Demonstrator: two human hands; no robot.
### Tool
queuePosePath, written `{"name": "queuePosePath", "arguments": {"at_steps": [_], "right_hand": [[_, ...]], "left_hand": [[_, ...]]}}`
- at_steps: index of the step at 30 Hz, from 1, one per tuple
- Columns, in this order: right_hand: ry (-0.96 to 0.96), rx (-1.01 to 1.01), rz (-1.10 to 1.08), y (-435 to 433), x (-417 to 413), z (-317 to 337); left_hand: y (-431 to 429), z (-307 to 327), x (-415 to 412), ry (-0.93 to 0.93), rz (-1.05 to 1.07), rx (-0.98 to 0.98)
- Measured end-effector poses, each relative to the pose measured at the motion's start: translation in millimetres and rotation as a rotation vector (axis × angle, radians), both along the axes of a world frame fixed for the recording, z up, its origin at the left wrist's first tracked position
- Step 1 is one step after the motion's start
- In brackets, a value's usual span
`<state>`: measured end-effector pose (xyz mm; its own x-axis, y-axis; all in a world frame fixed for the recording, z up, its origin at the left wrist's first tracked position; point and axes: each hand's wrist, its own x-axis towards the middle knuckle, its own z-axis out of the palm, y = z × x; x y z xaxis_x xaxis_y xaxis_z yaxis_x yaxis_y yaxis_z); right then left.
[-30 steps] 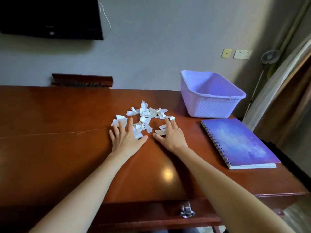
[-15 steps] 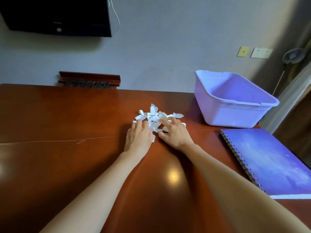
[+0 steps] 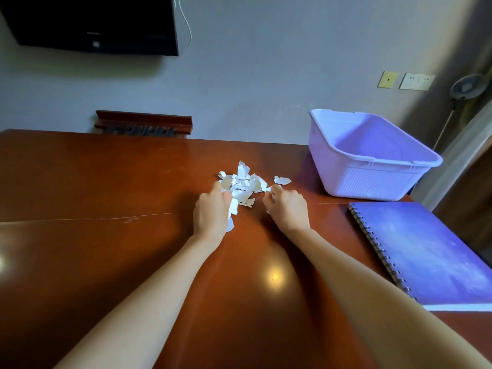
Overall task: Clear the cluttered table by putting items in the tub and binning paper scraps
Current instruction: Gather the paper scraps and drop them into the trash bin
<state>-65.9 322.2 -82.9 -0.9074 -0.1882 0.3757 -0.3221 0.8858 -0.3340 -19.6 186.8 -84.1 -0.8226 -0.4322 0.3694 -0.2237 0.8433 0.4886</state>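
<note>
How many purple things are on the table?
2. The tub stands at the far right of the table; the spiral notebook lies nearer, along the right edge. The tub's near wall could hide something small inside.

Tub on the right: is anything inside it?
Nothing shows inside the tub: only bare lilac walls and floor. Its near wall hides the front strip of the floor.
</note>
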Motion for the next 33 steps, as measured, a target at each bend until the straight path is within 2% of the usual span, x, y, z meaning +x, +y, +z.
{"name": "queuePosePath", "arguments": {"at_steps": [3, 9, 16, 18, 20, 22, 23, 26, 28, 33], "right_hand": [[-0.051, -0.272, -0.058, 6, 0, 0], [-0.158, -0.858, -0.265, 30, 9, 16], [-0.196, -1.17, -0.34, 89, 58, 45], [-0.223, -1.291, -0.341, 118, 80, 46], [-0.241, -1.39, -0.343, 145, 113, 49], [-0.236, -1.477, -0.364, 173, 147, 49], [-0.226, -1.532, -0.383, 187, 165, 46], [-0.183, -1.673, -0.456, 233, 217, 26], [-0.184, -1.722, -0.516, 260, 252, 8], [-0.247, -1.762, -0.683, 310, 312, -55]], "left_hand": [[-4, -1, 1, 0.152, 0.017, 0.225], [12, 39, 14, 0.3, -0.074, 0.386], [94, 72, 46, 0.363, -0.248, 0.628], [126, 71, 65, 0.331, -0.32, 0.718], [160, 36, 59, 0.249, -0.329, 0.847], [195, -2, 56, 0.013, -0.356, 0.999], [215, -11, 64, -0.04, -0.377, 1.031], [271, 13, 141, 0.031, -0.576, 1.046], [297, 14, 181, -0.003, -0.687, 1.08], [353, -45, 232, -0.261, -0.732, 1.002]]}}
